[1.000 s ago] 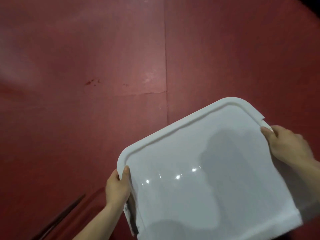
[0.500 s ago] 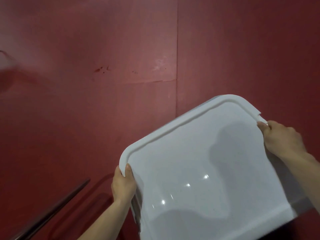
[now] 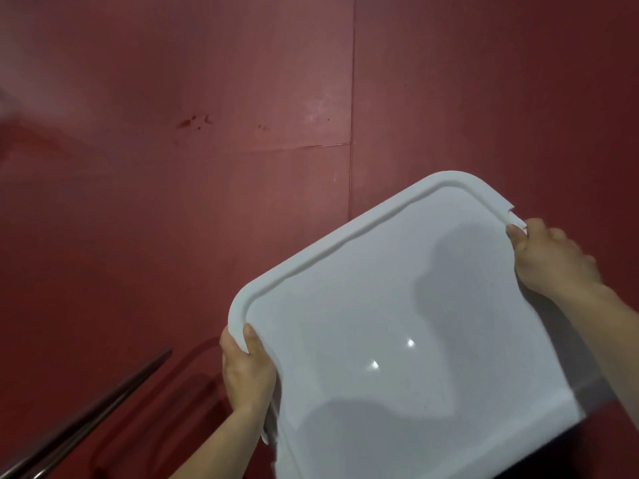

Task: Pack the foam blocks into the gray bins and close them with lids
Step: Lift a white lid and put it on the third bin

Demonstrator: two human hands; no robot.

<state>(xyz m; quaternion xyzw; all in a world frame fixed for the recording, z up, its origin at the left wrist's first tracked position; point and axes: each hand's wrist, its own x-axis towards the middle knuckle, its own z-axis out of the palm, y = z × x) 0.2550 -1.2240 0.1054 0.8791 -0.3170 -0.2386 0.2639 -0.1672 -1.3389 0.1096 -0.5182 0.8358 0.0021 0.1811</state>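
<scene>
Two hands on one item: your left hand (image 3: 247, 371) grips the lid (image 3: 408, 326) at its 8 o'clock edge, thumb on top, and your right hand (image 3: 556, 261) is closed on its 2 o'clock edge. Lid: white, glossy, tilted, held above the red floor (image 3: 173, 202). Since a second ago it has sat slightly higher in view. Metal bar (image 3: 90, 420): now longer at 8 o'clock.
</scene>
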